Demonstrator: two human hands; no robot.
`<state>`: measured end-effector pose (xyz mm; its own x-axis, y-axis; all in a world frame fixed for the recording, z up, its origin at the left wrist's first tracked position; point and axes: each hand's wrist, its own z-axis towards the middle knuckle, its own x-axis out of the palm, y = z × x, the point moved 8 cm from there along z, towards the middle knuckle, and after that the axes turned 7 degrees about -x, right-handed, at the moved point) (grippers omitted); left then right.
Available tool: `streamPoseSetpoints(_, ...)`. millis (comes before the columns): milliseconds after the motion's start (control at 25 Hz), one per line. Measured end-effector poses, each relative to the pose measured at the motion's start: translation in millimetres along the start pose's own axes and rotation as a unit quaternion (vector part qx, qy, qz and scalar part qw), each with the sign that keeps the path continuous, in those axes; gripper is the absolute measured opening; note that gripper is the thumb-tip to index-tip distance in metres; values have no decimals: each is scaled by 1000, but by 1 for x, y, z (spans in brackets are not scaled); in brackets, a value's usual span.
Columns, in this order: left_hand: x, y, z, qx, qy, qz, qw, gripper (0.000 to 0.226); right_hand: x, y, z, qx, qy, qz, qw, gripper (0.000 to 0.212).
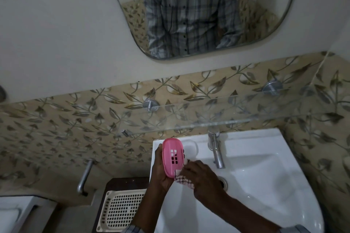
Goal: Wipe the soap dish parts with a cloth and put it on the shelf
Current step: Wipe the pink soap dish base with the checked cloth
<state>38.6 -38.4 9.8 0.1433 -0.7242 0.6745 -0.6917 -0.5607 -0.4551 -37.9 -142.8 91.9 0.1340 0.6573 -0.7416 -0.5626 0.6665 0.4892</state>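
Left hand point(161, 174) grasps the pink slotted soap dish part point(173, 157), held upright over the basin's point(265, 185) left edge. Right hand point(200, 179) pinches a checked cloth point(184, 180) against the part's lower end. Assessment: wiping under way; shelving outstanding; any other dish part not identified. Beyond, tap point(216, 149) stands just right of the work. Glass shelf point(236, 119) above is bare; its front edge overhangs the tap.

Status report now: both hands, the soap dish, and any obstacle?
Left hand grips pink soap dish part over sink. Right hand presses checked cloth against it. Glass shelf above, nothing blocking.
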Motion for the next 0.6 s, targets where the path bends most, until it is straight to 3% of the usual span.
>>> streamPoseSetpoints(80, -13, -4, 1, 26, -52, 30, 998, 88, 4, -14, 0, 90, -2, 178, 980, 48)
streamPoseSetpoints(160, -20, -12, 0, 49, -72, 53, 995, 80, -6, -34, 1, 173, -75, 260, 947, 40)
streamPoseSetpoints(240, -17, -12, -5, 44, -63, 72, 994, 74, -27, -48, 1, 220, -160, 192, 943, 40)
streamPoseSetpoints(320, -8, -2, -7, 34, -47, 103, 993, 68, -36, -49, 12, 234, -187, 125, 946, 46)
streamPoseSetpoints(440, -1, 11, -6, 37, -40, 89, 995, 63, -20, -22, 34, 206, -123, 91, 966, 46)
streamPoseSetpoints(600, -10, 0, -2, 37, -62, 63, 995, 74, 6, 22, 6, 32, -29, 25, 999, 51)
